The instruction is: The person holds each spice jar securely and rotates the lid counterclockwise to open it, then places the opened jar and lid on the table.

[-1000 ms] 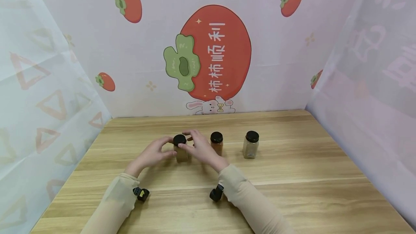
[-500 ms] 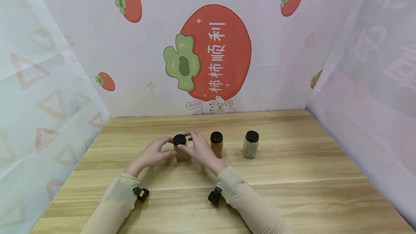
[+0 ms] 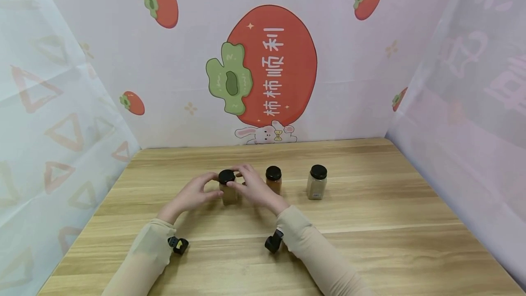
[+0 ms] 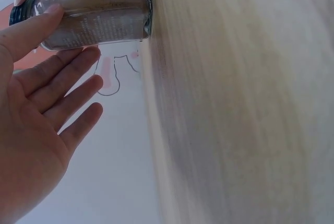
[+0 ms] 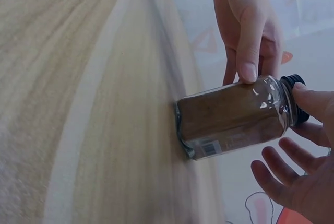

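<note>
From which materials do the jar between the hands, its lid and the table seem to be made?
Jar: probably clear, glossy glass; brown shows through it and highlights shine, though plastic is possible.
Lid: black, likely plastic; the side looks ridged, but coated metal is possible.
Table: wood-look, smooth, with light grain streaks; solid or laminate, I cannot tell.

Wooden table [image 3: 370, 232], pale backdrop [image 3: 345, 67], 5 printed persimmons [image 3: 297, 58], printed rabbit [image 3: 265, 134]
</note>
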The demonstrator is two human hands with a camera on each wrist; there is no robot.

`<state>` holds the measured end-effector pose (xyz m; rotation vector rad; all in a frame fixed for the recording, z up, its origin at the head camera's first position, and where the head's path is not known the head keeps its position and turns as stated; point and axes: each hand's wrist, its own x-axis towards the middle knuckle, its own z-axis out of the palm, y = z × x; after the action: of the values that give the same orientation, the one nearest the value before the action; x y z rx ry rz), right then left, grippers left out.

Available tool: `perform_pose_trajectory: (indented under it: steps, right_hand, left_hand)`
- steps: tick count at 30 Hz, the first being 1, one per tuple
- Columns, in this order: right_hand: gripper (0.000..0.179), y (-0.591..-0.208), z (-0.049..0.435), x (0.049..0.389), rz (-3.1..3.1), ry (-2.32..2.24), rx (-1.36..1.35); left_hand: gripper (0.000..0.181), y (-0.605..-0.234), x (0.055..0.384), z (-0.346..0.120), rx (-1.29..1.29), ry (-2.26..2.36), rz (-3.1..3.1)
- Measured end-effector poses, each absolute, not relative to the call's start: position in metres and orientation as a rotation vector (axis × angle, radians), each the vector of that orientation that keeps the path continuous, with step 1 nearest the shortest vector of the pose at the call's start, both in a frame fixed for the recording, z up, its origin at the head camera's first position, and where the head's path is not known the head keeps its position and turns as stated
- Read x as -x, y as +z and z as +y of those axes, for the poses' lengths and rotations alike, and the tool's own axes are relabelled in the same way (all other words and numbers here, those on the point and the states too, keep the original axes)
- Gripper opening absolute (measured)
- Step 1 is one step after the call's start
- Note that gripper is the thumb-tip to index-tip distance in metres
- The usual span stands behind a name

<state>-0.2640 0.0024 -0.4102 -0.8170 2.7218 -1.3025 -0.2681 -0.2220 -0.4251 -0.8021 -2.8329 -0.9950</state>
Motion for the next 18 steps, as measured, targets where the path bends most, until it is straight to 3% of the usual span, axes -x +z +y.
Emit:
perform_pose_trajectory:
  steps: [18]
  right_hand:
    - [0.046,-0.408,0.01,0.2696,2.618,-1.274,0.893]
  left_hand:
    - [0.045,-0.4247,0.2673,-0.2213,0.803,-1.005,-2.834]
